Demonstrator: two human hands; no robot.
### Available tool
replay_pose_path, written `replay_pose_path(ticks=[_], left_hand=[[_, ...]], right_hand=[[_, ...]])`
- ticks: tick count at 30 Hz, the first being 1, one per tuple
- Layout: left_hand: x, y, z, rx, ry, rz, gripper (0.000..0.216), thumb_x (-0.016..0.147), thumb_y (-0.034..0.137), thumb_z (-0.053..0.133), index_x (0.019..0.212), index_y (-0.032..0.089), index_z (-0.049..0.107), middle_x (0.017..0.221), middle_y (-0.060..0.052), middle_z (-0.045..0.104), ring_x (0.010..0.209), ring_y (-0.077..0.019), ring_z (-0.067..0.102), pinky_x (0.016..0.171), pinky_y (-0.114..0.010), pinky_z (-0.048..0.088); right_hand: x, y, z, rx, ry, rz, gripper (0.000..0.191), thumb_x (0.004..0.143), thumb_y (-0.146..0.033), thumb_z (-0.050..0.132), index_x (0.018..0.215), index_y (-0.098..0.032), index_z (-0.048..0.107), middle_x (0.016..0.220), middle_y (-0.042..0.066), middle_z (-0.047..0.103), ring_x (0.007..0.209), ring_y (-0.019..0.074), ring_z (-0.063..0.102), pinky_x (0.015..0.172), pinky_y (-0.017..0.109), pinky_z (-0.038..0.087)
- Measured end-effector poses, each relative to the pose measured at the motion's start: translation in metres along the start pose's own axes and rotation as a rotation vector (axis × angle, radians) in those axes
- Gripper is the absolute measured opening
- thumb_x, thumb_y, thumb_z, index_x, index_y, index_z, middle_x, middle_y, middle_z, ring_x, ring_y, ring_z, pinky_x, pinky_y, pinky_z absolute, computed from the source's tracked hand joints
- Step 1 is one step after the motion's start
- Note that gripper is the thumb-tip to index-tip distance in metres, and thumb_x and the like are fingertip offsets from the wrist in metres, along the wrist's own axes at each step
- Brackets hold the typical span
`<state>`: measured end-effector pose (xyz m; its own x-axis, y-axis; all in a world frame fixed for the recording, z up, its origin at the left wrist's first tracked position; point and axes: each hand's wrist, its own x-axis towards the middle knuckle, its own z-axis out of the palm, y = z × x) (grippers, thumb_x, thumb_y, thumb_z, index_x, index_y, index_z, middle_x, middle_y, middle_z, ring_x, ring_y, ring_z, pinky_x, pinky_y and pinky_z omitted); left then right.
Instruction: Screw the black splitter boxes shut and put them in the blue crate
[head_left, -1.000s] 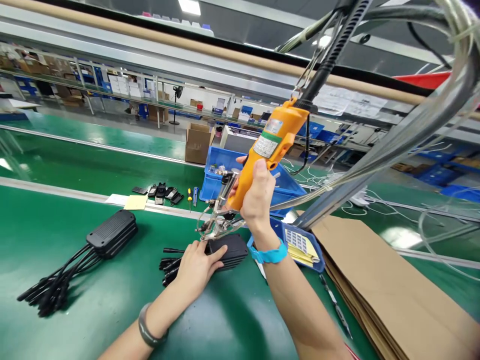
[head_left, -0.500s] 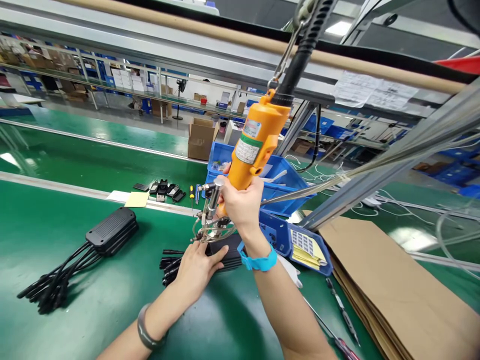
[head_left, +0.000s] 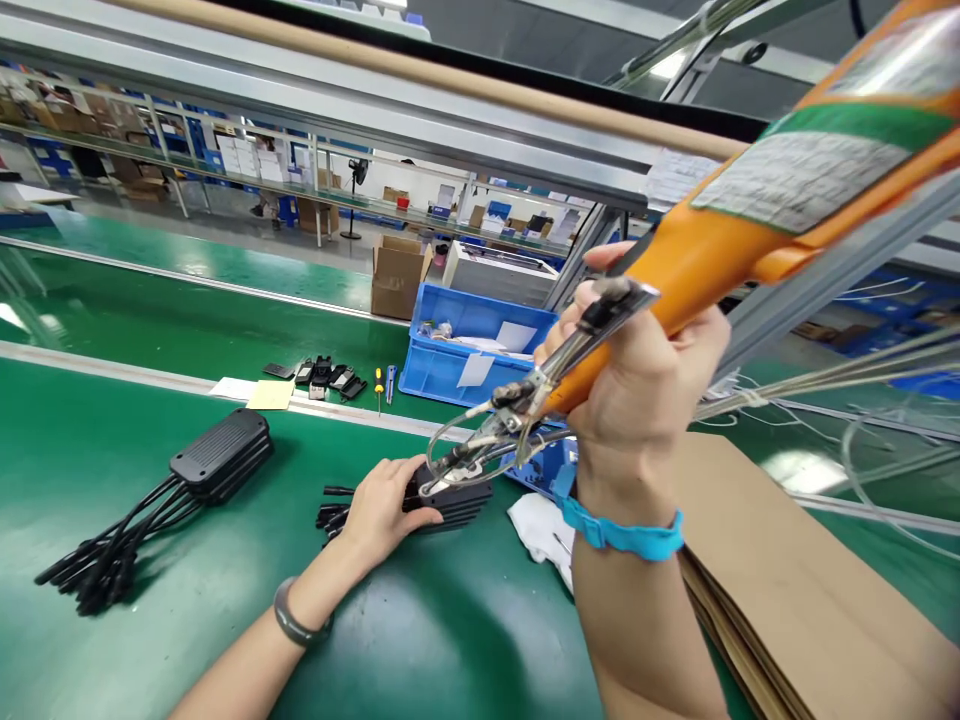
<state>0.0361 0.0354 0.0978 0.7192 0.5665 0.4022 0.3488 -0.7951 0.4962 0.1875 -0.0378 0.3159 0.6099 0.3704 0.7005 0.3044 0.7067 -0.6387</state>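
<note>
Your right hand (head_left: 641,375) clasps the driver (head_left: 720,250) at one o'clock — your left hand (head_left: 384,503) grips the box (head_left: 463,505) at twelve.

I look through a single camera worn on my head, facing forward and down across the tabletop (head_left: 90,440). In this view the far edge (head_left: 150,375) slants down toward the right. My right hand (head_left: 645,370) and the orange tool (head_left: 705,255) are nearest the lens, the tool cut off at the upper right corner; my left hand (head_left: 384,505) is farther off. Past the far edge, the view reaches distant shelving (head_left: 247,160) and, higher up, the ceiling (head_left: 517,45).
</note>
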Motion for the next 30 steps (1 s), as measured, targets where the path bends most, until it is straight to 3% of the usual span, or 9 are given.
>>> replay_pose_path(ticks=[9, 17, 24, 27, 30], left_hand=[[0.001, 0.005, -0.002, -0.009, -0.002, -0.036, 0.054, 0.068, 0.034, 0.09, 0.114, 0.02, 0.066, 0.108, -0.006, 0.07, 0.099, -0.0259, 0.065, 0.083, -0.037, 0.057], [-0.003, -0.001, 0.007, -0.045, 0.076, 0.011, 0.059, 0.066, 0.039, 0.091, 0.117, 0.023, 0.067, 0.107, -0.006, 0.07, 0.097, -0.0258, 0.066, 0.081, -0.036, 0.058], [-0.005, 0.001, 0.004, -0.09, -0.004, -0.008, 0.04, 0.08, 0.04, 0.08, 0.116, 0.026, 0.069, 0.107, -0.005, 0.071, 0.098, -0.0244, 0.066, 0.084, -0.036, 0.057], [-0.005, 0.002, 0.003, -0.057, -0.005, 0.023, 0.046, 0.081, 0.036, 0.08, 0.123, 0.025, 0.066, 0.114, -0.006, 0.07, 0.099, -0.0244, 0.065, 0.084, -0.036, 0.057], [-0.003, -0.003, -0.003, 0.027, 0.027, 0.074, 0.052, 0.08, 0.038, 0.081, 0.125, 0.021, 0.064, 0.117, -0.008, 0.07, 0.098, -0.0255, 0.064, 0.083, -0.036, 0.056]], right_hand=[[-0.035, 0.033, 0.004, -0.101, -0.037, 0.122, 0.017, 0.069, -0.025, 0.069, 0.084, -0.022, 0.063, 0.054, -0.008, 0.053, 0.038, 0.0083, 0.046, 0.034, 0.022, 0.04], [-0.051, 0.034, 0.008, -0.17, -0.072, 0.104, 0.011, 0.07, -0.024, 0.066, 0.077, -0.023, 0.058, 0.058, -0.006, 0.054, 0.042, 0.0093, 0.048, 0.039, 0.024, 0.044], [-0.063, 0.035, 0.01, -0.209, -0.046, 0.066, 0.011, 0.073, -0.025, 0.067, 0.079, -0.023, 0.059, 0.068, -0.002, 0.059, 0.052, 0.0114, 0.053, 0.049, 0.027, 0.049], [-0.066, 0.036, 0.006, -0.219, -0.038, 0.022, 0.01, 0.073, -0.025, 0.067, 0.078, -0.022, 0.06, 0.07, -0.001, 0.06, 0.057, 0.0121, 0.055, 0.051, 0.026, 0.049], [-0.058, 0.031, -0.006, -0.183, -0.058, 0.074, 0.013, 0.076, -0.028, 0.067, 0.084, -0.023, 0.058, 0.064, -0.005, 0.052, 0.049, 0.0101, 0.049, 0.044, 0.026, 0.044]])
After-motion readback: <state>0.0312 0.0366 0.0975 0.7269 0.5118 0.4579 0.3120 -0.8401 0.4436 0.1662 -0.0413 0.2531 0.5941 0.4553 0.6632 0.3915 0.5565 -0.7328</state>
